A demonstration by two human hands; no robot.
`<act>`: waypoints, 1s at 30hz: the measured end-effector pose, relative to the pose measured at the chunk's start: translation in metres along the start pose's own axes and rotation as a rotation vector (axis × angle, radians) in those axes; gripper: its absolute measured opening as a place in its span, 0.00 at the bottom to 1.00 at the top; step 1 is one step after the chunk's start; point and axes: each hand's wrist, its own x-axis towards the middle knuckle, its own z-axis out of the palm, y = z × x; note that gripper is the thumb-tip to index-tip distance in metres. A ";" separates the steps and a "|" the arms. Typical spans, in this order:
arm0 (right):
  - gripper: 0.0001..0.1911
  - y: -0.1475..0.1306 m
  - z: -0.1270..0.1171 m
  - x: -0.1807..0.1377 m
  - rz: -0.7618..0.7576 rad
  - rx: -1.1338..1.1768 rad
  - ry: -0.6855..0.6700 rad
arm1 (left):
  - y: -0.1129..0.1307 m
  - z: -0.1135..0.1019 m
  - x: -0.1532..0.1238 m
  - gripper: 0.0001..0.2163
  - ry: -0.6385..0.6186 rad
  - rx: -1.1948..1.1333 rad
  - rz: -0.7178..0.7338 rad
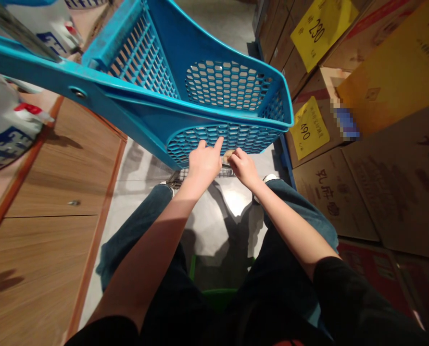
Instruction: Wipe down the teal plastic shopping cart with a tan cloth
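A blue plastic shopping basket with mesh sides stands tilted in front of me. My left hand is against its lower near side, one finger stretched up over the mesh and the others partly hidden. Just to the right, my right hand is closed, its fingertips pinching a small tan piece whose kind I cannot make out. That piece lies between both hands, below the basket's mesh. A thin dark strip shows under it, partly covered by my fingers.
Stacked cardboard boxes with yellow price signs line the right side. A wooden cabinet stands at left, with white printed bags on it. My knees flank a grey floor, and a green edge shows beneath me.
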 end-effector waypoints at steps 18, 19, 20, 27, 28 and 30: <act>0.15 -0.005 -0.011 0.002 0.015 -0.037 0.037 | 0.001 -0.002 0.000 0.31 0.004 -0.006 -0.007; 0.16 -0.003 -0.013 0.004 0.001 -0.031 0.081 | 0.000 -0.002 0.000 0.31 0.006 -0.008 -0.006; 0.16 -0.002 -0.015 0.005 -0.009 -0.027 0.110 | 0.000 -0.002 0.000 0.31 0.007 -0.010 -0.005; 0.07 0.001 -0.001 -0.010 0.118 -0.073 -0.157 | -0.001 -0.002 0.002 0.31 0.010 -0.010 -0.008; 0.07 0.000 0.000 -0.010 0.121 -0.073 -0.156 | 0.000 -0.002 0.001 0.31 0.009 -0.008 -0.007; 0.09 -0.002 -0.004 -0.008 0.081 -0.053 -0.076 | 0.000 -0.003 0.001 0.31 0.008 -0.010 -0.002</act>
